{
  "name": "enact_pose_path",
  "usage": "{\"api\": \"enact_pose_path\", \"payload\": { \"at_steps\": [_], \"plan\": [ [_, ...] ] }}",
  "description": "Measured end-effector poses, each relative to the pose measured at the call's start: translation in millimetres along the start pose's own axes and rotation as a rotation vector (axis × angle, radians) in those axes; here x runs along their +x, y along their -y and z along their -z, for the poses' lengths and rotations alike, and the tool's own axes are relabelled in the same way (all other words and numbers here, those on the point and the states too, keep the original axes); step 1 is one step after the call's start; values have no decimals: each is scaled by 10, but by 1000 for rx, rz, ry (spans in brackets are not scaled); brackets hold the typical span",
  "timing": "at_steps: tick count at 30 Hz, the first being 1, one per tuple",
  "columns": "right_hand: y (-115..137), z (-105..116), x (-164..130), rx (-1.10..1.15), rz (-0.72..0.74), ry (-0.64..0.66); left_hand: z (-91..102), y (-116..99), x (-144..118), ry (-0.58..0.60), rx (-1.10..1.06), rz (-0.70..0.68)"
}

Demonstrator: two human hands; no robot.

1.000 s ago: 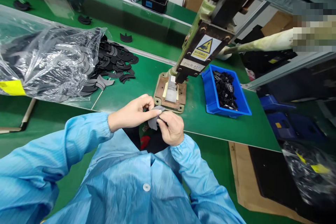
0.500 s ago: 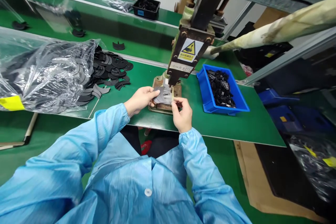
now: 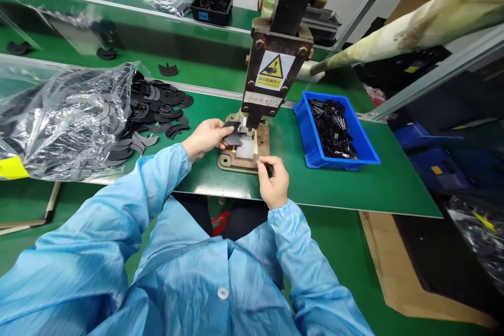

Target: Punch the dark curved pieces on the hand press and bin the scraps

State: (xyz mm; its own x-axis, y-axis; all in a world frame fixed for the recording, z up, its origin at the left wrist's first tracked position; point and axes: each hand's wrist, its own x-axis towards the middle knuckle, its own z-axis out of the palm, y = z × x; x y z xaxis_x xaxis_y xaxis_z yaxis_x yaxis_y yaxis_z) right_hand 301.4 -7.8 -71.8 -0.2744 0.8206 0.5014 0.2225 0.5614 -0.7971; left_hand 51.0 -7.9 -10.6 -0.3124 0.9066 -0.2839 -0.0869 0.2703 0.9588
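My left hand (image 3: 205, 138) holds a flat, curved dark grey part (image 3: 232, 134) at the left side of the hand press (image 3: 271, 71), pushing it onto the pale fixture block (image 3: 246, 149) on the press base plate (image 3: 226, 160). My right hand (image 3: 273, 180) rests at the front right corner of the base plate, fingers curled with the tips touching the plate edge; whether anything is pinched in it is not visible. Both arms wear light blue sleeves.
A clear plastic bag (image 3: 59, 115) spills several curved black parts (image 3: 157, 110) at the left. A blue bin (image 3: 338, 131) of small black pieces stands right of the press. The long press lever (image 3: 413, 23) crosses the upper right. A black tray (image 3: 211, 8) sits on the far bench.
Both hands moved away from my body to the press. The grey part went from both hands near my chest to my left hand alone at the fixture; my right hand let go.
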Motion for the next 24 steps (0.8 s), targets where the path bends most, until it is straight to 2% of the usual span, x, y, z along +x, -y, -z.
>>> {"api": "enact_pose_path", "payload": {
  "at_steps": [5,12,18,21,24],
  "plan": [
    [-28,39,-48,1,-8,-18,41,-103,11,129,-45,-61],
    [-59,32,-59,-19,5,-14,38,-81,205,57,33,-23],
    [-56,43,-61,-34,7,-7,71,-128,151,102,17,-5],
    [-48,54,-65,-44,10,-1,173,-141,313,27,28,-11],
    [-37,66,-61,-53,29,8,341,-167,674,-126,16,-17]
  ]
}}
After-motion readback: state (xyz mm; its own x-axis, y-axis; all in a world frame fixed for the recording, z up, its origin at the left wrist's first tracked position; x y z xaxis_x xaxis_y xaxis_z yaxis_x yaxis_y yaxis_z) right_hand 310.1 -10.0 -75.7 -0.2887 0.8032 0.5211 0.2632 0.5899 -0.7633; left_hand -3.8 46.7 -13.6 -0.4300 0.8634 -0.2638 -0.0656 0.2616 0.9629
